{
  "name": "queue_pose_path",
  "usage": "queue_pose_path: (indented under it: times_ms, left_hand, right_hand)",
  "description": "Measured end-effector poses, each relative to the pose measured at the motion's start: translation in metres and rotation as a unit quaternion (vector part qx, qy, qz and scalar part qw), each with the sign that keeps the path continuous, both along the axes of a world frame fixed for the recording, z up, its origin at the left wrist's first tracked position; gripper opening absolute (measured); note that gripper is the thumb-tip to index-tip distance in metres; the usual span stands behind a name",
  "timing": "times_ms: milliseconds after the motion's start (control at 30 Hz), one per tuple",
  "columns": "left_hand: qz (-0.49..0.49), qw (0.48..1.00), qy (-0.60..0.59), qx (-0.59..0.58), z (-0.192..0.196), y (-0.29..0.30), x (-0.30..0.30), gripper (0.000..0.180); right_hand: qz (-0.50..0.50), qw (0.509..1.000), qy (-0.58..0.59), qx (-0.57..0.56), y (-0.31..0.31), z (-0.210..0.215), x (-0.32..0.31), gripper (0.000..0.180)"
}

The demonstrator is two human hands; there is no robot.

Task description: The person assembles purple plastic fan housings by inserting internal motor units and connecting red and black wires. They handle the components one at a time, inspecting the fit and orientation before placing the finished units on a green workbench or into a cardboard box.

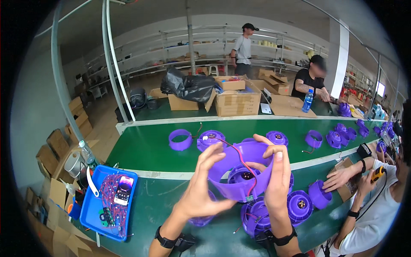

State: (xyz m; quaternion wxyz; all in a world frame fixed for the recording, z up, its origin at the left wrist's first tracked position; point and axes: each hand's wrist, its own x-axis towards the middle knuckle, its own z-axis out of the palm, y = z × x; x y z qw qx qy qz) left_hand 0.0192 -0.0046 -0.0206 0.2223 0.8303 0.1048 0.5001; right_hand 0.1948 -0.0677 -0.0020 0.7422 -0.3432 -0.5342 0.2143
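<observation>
A purple plastic ring housing (222, 182) is raised over the green bench, tilted so that I see into it. My right hand (277, 175) grips its right wall, with a finger inside. My left hand (201, 184) curves round its left side with fingers and thumb apart; whether it touches the wall is unclear. A red and black wire (243, 159) runs from a small green board (249, 198) at the ring's lower edge up toward my left fingertips. Beneath lie several purple round fan-like parts (257, 216), partly hidden by my hands and the ring.
At left, a blue tray (87, 216) holds tangled wires, green boards and a phone (123, 190). Purple rings (180, 140) and round parts lie along the green belt (145, 150). At right, a co-worker's hands (342, 177) hold a yellow-black tool and reach toward a ring. Cardboard boxes (237, 103) stand beyond.
</observation>
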Motion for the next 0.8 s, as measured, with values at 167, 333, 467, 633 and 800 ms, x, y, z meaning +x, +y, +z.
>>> queue_pose_path:
  times_ms: [167, 333, 467, 633, 800]
  left_hand:
    - [0.050, 0.998, -0.018, 0.025, 0.003, 0.005, 0.000, 0.062]
    - [0.001, 0.981, -0.058, -0.184, 0.009, 0.003, -0.024, 0.049]
    - [-0.139, 0.914, -0.088, -0.370, 0.009, 0.004, -0.022, 0.052]
    - [-0.172, 0.835, -0.050, -0.520, 0.010, 0.005, -0.019, 0.067]
    - [-0.204, 0.831, -0.016, -0.518, 0.003, 0.007, -0.020, 0.069]
  right_hand:
    - [-0.009, 0.997, -0.074, -0.022, -0.004, 0.001, 0.002, 0.039]
    - [0.014, 0.965, -0.261, -0.026, -0.001, 0.002, 0.008, 0.068]
    - [0.150, 0.979, -0.118, -0.068, -0.013, 0.005, -0.005, 0.095]
    - [0.033, 0.928, -0.333, 0.165, 0.004, -0.005, 0.008, 0.124]
    - [-0.010, 0.911, -0.361, 0.198, 0.002, 0.001, 0.009, 0.110]
